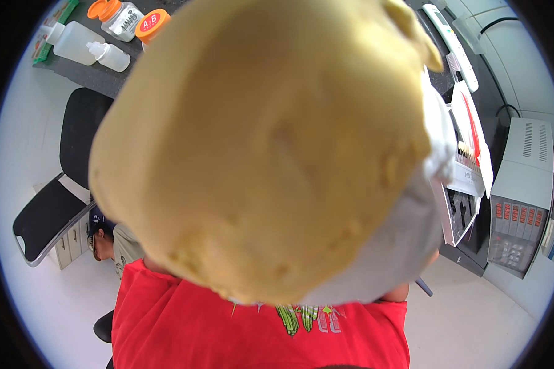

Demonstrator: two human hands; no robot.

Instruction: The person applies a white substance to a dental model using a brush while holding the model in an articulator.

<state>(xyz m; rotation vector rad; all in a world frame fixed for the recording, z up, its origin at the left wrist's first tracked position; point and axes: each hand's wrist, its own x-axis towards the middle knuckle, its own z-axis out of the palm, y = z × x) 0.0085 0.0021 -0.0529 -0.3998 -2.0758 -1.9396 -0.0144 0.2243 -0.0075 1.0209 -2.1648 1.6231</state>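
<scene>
A large yellowish lump, like cast plaster with a pitted, uneven surface, is very close and blurred, covering the middle of the head view. A smooth grey part adjoins its lower right side, and a pale white patch shows past its right edge. Both my hands are hidden behind the lump, so their fingers and grip cannot be made out. Small bits of skin show at the ends of my red sleeves, and a sliver of skin borders the grey part on the right.
Plastic bottles and an orange-lidded jar stand on the dark bench at upper left. On the right lie a tooth shade guide and a grey apparatus. A black chair and another person are at left.
</scene>
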